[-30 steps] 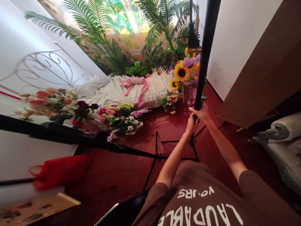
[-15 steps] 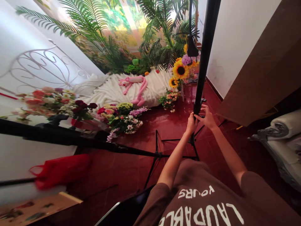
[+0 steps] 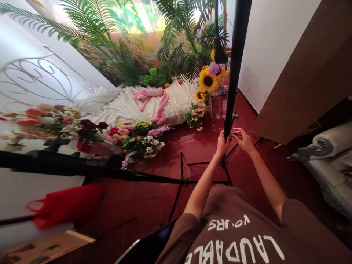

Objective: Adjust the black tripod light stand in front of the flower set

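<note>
A black light stand [image 3: 235,69] rises in front of me, its pole slightly tilted in view and its legs spread on the floor. My left hand [image 3: 222,146] is closed around the lower part of the pole. Right of the pole, my right hand [image 3: 244,141] has its fingers bent and its thumb and fingertips around a small dark knob [image 3: 234,135]. The knob is small and partly covered by the fingers. Another small fitting [image 3: 235,116] juts from the pole just above the hands. A black cable end [image 3: 220,53] hangs beside the upper pole.
A second black stand [image 3: 90,169] crosses the left side. Behind are artificial flowers [image 3: 145,141], sunflowers [image 3: 207,80], palm leaves [image 3: 189,44] and a pink plush toy [image 3: 154,93] on white cloth [image 3: 118,108]. A red bag [image 3: 66,201] lies left, a carved sofa [image 3: 327,161] right.
My right hand has drawn slightly away from the pole, its fingers now at the knob. My left hand stays around the pole. The view has shifted a little, so the surroundings appear further left.
</note>
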Available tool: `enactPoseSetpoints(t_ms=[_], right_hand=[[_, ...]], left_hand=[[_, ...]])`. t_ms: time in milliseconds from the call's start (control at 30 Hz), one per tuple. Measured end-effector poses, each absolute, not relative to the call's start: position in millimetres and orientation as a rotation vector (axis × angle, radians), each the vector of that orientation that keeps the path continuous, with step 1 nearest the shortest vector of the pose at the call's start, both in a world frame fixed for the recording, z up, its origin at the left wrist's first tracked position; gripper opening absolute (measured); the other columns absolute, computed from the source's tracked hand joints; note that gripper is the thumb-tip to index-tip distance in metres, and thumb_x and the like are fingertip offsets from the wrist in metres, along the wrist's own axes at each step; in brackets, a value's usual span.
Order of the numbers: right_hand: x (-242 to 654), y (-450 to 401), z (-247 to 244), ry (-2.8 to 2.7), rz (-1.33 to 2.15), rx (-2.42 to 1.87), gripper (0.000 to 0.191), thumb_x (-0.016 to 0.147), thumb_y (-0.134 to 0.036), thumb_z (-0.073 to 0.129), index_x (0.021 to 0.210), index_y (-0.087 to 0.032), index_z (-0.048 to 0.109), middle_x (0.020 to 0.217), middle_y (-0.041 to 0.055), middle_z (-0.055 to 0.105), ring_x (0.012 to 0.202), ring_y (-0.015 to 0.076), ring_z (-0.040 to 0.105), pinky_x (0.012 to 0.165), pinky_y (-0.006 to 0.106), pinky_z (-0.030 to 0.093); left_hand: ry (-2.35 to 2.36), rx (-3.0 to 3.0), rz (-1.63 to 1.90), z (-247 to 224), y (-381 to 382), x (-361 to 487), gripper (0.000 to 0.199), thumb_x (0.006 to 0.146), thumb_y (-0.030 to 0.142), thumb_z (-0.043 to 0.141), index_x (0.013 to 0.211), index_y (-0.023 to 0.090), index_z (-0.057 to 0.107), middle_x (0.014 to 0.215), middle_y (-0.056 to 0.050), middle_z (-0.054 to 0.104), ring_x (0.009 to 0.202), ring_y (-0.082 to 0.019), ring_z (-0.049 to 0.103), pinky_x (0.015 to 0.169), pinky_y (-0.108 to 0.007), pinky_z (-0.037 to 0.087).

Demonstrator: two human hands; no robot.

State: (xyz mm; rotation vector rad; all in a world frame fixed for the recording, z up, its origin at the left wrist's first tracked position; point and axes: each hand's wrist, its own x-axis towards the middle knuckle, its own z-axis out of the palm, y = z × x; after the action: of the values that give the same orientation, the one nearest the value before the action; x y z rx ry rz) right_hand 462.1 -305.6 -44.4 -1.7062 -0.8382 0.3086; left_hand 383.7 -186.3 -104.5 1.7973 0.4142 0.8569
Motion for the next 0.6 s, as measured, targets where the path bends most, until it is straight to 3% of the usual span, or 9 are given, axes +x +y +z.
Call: enactPoseSetpoints(t_ms=[167,300,467,600], right_hand=[[459,-300,-45,-0.709,0.258,-1.758,0.043,0.082,-0.057,0.061,0.109,-0.025,0.059,0.076,0.0028,0.067,0.072,0.0196,0.066,0.07,0.032,0.053],[460,-286,-47,-0.578,0.314,-1.765,0.039,0.084,-0.056,0.057,0.105,-0.024,0.061,0.055,-0.0031,0.058,0.045,0.013,0.053,0.047,0.023,0.043],[472,-273,-51,-0.347,0.77,-1.568,0.027,0.092,-0.038,0.05,0.105,-0.018,0.063,0.041,-0.0068,0.048,0.028,0.0076,0.036,0.028,0.017,0.022],[491,-273,-55,-0.066,1.193,-1.246,0.02,0.096,-0.019,0.041,0.096,-0.015,0.061,0.04,-0.0083,0.046,0.025,0.0028,0.03,0.027,0.01,0.019]], left_hand=[[0.416,1.783,0.866,-104,-187,384,0.035,0.091,0.045,0.052,0.114,0.019,0.049,0.097,-0.009,0.063,0.083,-0.017,0.061,0.078,-0.031,0.047],[0.405,1.808,0.859,-103,-187,384,0.034,0.092,0.042,0.05,0.116,0.018,0.047,0.099,-0.01,0.063,0.086,-0.017,0.061,0.081,-0.031,0.047],[0.408,1.789,0.846,-102,-187,383,0.033,0.092,0.042,0.051,0.115,0.018,0.049,0.096,-0.008,0.063,0.083,-0.016,0.061,0.079,-0.03,0.047],[0.411,1.783,0.834,-99,-188,382,0.032,0.092,0.041,0.051,0.115,0.018,0.048,0.094,-0.007,0.063,0.082,-0.015,0.061,0.078,-0.029,0.047]])
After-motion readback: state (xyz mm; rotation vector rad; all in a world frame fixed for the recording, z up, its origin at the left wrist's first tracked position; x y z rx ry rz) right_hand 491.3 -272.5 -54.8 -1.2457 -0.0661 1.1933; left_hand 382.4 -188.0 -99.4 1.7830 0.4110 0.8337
